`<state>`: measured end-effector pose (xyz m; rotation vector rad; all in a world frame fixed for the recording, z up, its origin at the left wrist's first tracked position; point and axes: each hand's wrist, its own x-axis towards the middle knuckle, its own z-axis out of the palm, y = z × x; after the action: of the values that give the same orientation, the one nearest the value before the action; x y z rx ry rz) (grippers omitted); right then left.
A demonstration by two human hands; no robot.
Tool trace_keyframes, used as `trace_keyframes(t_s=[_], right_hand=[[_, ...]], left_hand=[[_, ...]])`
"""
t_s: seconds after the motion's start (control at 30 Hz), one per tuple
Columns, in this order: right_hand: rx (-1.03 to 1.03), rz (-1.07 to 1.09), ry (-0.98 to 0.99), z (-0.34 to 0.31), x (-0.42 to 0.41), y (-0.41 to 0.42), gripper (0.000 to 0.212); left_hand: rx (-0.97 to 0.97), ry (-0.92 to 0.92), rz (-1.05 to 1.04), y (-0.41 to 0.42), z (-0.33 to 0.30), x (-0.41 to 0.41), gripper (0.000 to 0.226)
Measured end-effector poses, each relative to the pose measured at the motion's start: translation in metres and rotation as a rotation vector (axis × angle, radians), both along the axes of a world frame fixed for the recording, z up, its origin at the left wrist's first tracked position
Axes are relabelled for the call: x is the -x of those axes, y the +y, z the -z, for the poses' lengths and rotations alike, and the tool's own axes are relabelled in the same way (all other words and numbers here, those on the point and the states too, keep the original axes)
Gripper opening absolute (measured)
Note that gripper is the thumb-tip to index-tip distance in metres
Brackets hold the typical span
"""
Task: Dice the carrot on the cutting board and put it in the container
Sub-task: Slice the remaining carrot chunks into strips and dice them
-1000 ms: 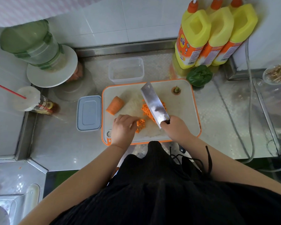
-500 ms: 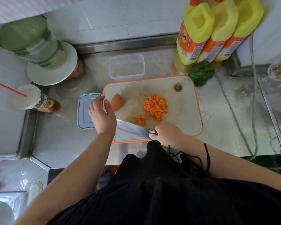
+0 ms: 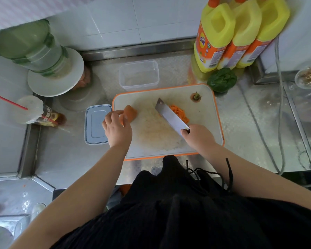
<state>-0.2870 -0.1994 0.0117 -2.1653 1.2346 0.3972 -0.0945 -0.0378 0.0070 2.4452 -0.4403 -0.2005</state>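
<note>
Carrot chunk [image 3: 130,112] is lying uncut at the left end of the cutting board [image 3: 207,112], with the left hand [image 3: 118,129] reaching over it, fingers loosely spread and seeming just to touch its near end. Diced pieces [image 3: 180,113] are sitting mid-board behind the cleaver [image 3: 171,117], which the right hand [image 3: 200,138] is gripping by the handle. Risks, as I judge them: the rounded chunk rolling under a loose hold, fingertips straying under the blade, and dice spilling onto the bench [image 3: 65,159] before reaching the empty container [image 3: 139,74] just beyond the board.
</note>
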Motion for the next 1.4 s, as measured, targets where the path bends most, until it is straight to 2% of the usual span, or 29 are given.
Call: trace_keyframes(t_s=[0.3, 0.57, 0.67, 0.87, 1.0, 1.13, 1.23, 1.3, 1.4], right_hand=[[-0.100, -0.206, -0.033, -0.012, -0.012, 0.033, 0.041], [-0.114, -0.366, 0.048, -0.009, -0.008, 0.038, 0.036], [-0.099, -0.299, 0.030, -0.006, -0.015, 0.030, 0.039], [-0.072, 0.064, -0.024, -0.006, -0.017, 0.000, 0.043], [-0.096, 0.061, -0.036, -0.007, -0.010, 0.003, 0.042], [-0.106, 0.010, -0.054, -0.007, -0.005, 0.016, 0.040], [-0.095, 0.032, -0.111, -0.008, -0.001, 0.023, 0.038], [-0.033, 0.032, -0.142, -0.010, 0.001, 0.025, 0.036], [0.186, -0.060, -0.186, -0.016, 0.005, 0.027, 0.029]], left_hand=[[-0.010, -0.004, 0.017, 0.002, 0.007, -0.003, 0.032], [-0.040, 0.035, 0.048, 0.003, 0.006, -0.013, 0.039], [-0.062, 0.065, 0.073, 0.001, 0.005, -0.015, 0.042], [-0.171, 0.150, 0.159, -0.002, 0.004, -0.021, 0.053], [-0.184, 0.156, 0.162, -0.002, 0.004, -0.024, 0.058], [-0.155, 0.186, 0.137, -0.001, 0.005, -0.024, 0.053], [-0.140, 0.191, 0.218, 0.002, 0.005, -0.014, 0.051], [-0.147, 0.177, 0.319, 0.006, 0.007, 0.002, 0.052], [-0.179, 0.137, 0.465, 0.012, 0.011, 0.026, 0.053]])
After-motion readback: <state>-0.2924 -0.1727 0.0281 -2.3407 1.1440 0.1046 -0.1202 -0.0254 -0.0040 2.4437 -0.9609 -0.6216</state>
